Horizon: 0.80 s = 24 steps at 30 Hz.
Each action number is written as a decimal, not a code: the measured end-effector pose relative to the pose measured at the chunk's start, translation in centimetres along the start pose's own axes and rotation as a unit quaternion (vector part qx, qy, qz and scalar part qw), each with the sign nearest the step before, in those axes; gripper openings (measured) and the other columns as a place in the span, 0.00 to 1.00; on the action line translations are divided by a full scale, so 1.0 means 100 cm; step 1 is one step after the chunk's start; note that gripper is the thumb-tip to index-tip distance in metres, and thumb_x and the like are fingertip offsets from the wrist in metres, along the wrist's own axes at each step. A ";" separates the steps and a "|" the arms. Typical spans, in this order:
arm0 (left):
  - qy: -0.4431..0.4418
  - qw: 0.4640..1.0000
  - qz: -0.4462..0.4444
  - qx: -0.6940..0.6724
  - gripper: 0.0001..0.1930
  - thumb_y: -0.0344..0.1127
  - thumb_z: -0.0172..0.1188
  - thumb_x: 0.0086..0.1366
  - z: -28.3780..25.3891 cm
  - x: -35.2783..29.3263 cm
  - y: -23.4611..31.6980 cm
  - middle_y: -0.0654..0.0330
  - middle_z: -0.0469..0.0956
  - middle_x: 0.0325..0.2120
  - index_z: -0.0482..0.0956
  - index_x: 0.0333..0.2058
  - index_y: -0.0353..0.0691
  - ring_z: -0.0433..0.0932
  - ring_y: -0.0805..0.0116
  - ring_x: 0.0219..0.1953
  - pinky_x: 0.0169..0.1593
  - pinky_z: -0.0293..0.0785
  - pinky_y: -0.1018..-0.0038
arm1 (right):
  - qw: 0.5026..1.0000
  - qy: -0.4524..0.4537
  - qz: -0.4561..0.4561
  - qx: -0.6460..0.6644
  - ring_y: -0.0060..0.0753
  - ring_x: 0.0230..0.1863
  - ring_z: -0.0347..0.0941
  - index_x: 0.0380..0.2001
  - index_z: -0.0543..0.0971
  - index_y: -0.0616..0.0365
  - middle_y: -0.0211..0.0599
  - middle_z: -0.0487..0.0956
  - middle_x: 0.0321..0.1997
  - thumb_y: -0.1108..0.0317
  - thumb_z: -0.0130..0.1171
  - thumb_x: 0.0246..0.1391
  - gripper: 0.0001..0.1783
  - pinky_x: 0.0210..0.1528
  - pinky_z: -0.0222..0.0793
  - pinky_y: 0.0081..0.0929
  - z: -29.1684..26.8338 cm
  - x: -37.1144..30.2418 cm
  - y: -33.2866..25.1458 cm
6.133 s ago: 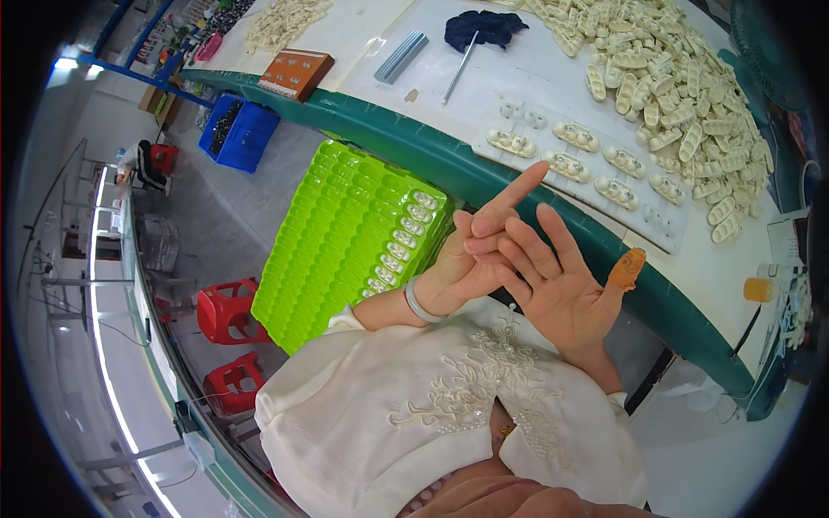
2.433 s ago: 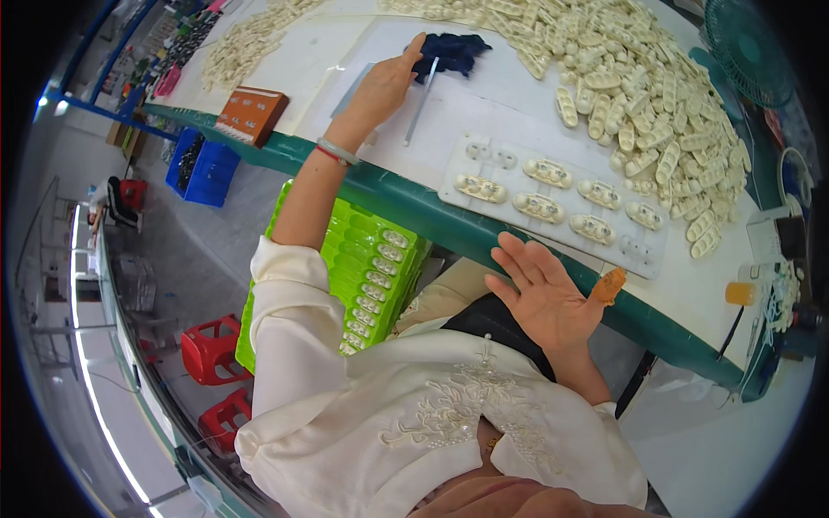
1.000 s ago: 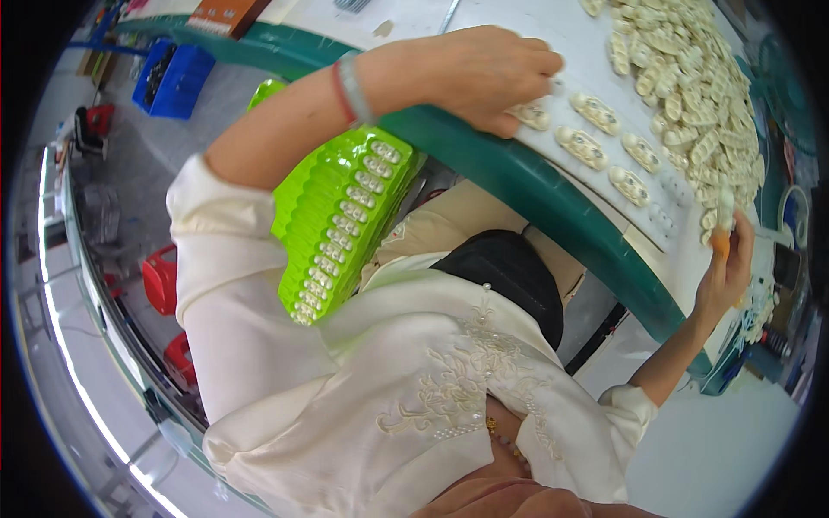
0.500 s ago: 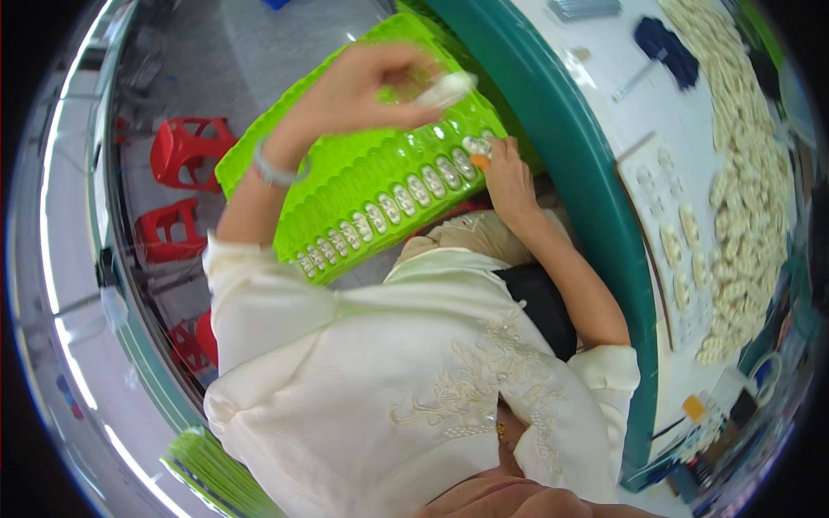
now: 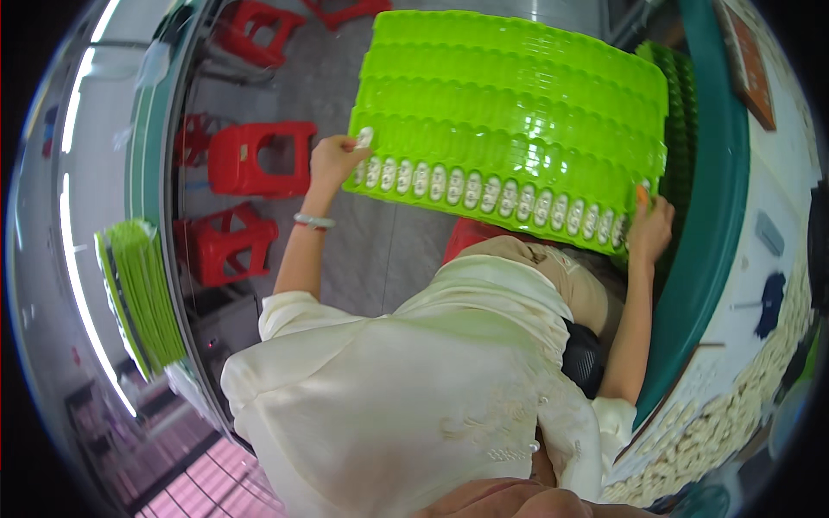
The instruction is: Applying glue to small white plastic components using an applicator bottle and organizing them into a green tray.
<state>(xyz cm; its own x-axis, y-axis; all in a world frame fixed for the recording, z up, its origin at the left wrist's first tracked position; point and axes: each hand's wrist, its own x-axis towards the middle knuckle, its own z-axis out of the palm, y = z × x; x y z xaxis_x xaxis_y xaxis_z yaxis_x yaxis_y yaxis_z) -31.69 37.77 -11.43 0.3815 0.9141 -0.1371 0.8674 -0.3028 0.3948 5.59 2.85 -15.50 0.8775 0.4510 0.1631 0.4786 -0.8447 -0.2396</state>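
While the left hand [image 5: 332, 160] has a white piece [image 5: 365, 136] pinched at the green tray's [image 5: 518, 95] left edge in the head view, a sloppy grip could send it over the rim. The right hand [image 5: 654, 229] is at the right edge, second piece [image 5: 646, 185] by its orange finger cover [image 5: 642, 196], can't tell if gripped. Bumping the tray might jostle the near row [image 5: 473, 187]: whitish ovals, greyish marks on top.
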 end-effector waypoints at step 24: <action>0.108 0.947 0.279 -0.113 0.18 0.35 0.66 0.50 0.055 0.015 0.122 0.54 0.73 0.34 0.75 0.39 0.37 0.74 0.60 0.33 0.33 0.72 0.69 | 0.899 -0.061 0.170 0.398 0.19 0.25 0.68 0.35 0.75 0.66 0.35 0.74 0.31 0.80 0.54 0.46 0.09 0.28 0.65 0.15 -0.168 -0.142 -0.013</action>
<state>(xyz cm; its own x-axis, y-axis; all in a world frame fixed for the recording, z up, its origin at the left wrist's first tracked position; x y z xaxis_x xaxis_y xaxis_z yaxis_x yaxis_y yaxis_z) -18.75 33.96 -11.82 0.6660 0.6694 0.3292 0.4497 -0.7124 0.5387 -8.01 -7.27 -1.42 0.9510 0.2740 -0.1433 0.0090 -0.4877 -0.8730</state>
